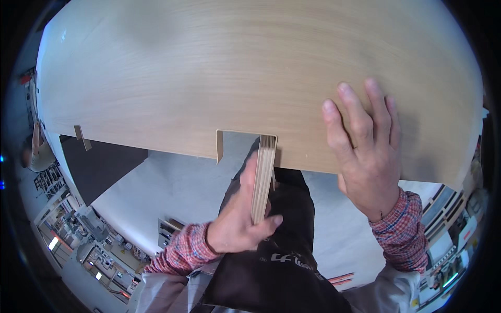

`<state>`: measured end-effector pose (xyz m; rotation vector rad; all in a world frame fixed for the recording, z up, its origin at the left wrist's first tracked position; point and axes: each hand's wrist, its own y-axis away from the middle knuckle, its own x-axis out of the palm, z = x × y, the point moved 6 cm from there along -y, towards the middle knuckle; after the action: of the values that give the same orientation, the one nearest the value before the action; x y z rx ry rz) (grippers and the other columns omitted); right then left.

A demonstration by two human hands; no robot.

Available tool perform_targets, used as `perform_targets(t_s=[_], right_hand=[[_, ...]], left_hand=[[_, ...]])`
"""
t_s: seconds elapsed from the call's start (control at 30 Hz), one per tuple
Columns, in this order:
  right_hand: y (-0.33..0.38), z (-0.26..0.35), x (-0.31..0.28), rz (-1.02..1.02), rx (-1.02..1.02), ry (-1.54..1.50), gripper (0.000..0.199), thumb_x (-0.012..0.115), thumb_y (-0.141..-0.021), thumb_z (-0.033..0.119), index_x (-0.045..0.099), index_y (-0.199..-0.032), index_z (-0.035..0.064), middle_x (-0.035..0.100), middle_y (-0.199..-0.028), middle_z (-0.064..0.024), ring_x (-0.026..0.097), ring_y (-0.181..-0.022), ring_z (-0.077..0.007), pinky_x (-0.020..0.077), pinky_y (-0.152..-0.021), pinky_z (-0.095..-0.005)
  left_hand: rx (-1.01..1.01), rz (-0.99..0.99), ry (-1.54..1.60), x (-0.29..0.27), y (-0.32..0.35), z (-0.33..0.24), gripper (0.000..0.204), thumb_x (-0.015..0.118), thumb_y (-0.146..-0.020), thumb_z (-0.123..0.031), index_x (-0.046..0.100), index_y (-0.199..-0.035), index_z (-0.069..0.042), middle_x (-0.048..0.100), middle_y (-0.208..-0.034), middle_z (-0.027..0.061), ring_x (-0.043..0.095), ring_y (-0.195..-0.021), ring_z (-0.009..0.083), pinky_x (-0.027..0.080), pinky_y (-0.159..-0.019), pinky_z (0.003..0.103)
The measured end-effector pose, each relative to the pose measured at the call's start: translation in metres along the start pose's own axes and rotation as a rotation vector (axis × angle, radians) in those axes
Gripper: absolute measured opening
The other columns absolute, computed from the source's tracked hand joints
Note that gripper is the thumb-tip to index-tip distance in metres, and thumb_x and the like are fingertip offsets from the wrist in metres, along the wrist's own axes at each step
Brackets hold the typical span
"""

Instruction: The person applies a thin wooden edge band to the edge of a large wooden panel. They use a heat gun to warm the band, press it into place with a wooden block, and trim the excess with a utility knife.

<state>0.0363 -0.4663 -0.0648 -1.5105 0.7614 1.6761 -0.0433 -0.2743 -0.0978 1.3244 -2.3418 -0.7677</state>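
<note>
A wide, pale wood-grain panel (pixel 209 78) fills the upper half of the view. Its near edge has a rectangular notch at the middle. At the notch's right side, a narrow plywood piece (pixel 264 180) with a layered edge points toward me. My left hand (pixel 237 221) is closed around this piece, thumb on the near end and fingers along its left side, partly hidden. On the panel's right part lies my right hand (pixel 368 156), palm down, fingers stretched and slightly spread, holding nothing.
A small slot with a wooden tab (pixel 82 138) interrupts the panel's edge at left. Below it is a dark board (pixel 104 164). Grey floor (pixel 156 182) shows underneath. Another person (pixel 40 151) is at the far left, near machinery (pixel 99 250). Stacked boards (pixel 441 208) stand at right.
</note>
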Motion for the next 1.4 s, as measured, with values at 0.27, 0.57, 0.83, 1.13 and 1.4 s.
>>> perform_targets(t_s=[0.27, 0.57, 0.83, 1.13, 1.4], right_hand=[[-0.003, 0.001, -0.001, -0.066, -0.024, 0.048, 0.051, 0.06, -0.086, -0.002, 0.058, -0.137, 0.0084, 0.05, -0.149, -0.0153, 0.042, -0.142, -0.047, 0.0366, -0.112, -0.064], [-0.007, -0.001, 0.008, 0.065, 0.159, -0.123, 0.05, 0.06, -0.088, -0.001, 0.058, -0.137, 0.009, 0.05, -0.15, -0.0157, 0.042, -0.142, -0.0467, 0.0368, -0.112, -0.064], [-0.006, 0.0, -0.002, -0.022, -0.015, 0.072, 0.059, 0.06, -0.083, -0.005, 0.055, -0.14, 0.0072, 0.048, -0.151, -0.0166, 0.042, -0.142, -0.0474, 0.0355, -0.112, -0.0645], [-0.001, 0.002, -0.008, 0.024, -0.025, 0.04, 0.058, 0.059, -0.083, -0.005, 0.058, -0.14, 0.0052, 0.049, -0.151, -0.0165, 0.043, -0.142, -0.0437, 0.0343, -0.114, -0.0618], [-0.003, -0.001, -0.006, -0.122, -0.019, 0.099, 0.047, 0.063, -0.088, 0.001, 0.061, -0.134, 0.0059, 0.056, -0.143, -0.0158, 0.051, -0.135, -0.0429, 0.0416, -0.109, -0.0574]], left_hand=[[0.064, 0.086, -0.066, -0.003, 0.002, 0.002, 0.105, 0.068, -0.081, -0.004, -0.004, -0.156, -0.003, 0.042, -0.128, 0.0181, 0.053, -0.085, 0.0218, 0.05, -0.078, 0.038], [0.106, 0.071, -0.066, -0.002, 0.001, -0.001, 0.113, 0.067, -0.079, 0.0, -0.011, -0.161, -0.002, 0.042, -0.128, 0.0183, 0.054, -0.08, 0.021, 0.052, -0.077, 0.039], [0.255, 0.113, -0.133, -0.005, -0.008, 0.006, 0.111, 0.066, -0.079, -0.001, -0.009, -0.161, -0.003, 0.044, -0.13, 0.0186, 0.056, -0.087, 0.0234, 0.052, -0.08, 0.04], [0.162, -0.059, 0.16, 0.007, -0.006, 0.013, 0.043, 0.067, -0.08, -0.008, 0.05, -0.118, 0.001, 0.055, -0.101, 0.0075, 0.054, -0.082, 0.0129, 0.046, -0.081, 0.031], [0.106, 0.1, 0.033, 0.005, -0.014, 0.024, 0.076, 0.067, -0.079, -0.005, 0.023, -0.141, 0.003, 0.052, -0.105, 0.0113, 0.055, -0.091, 0.0216, 0.048, -0.085, 0.04]])
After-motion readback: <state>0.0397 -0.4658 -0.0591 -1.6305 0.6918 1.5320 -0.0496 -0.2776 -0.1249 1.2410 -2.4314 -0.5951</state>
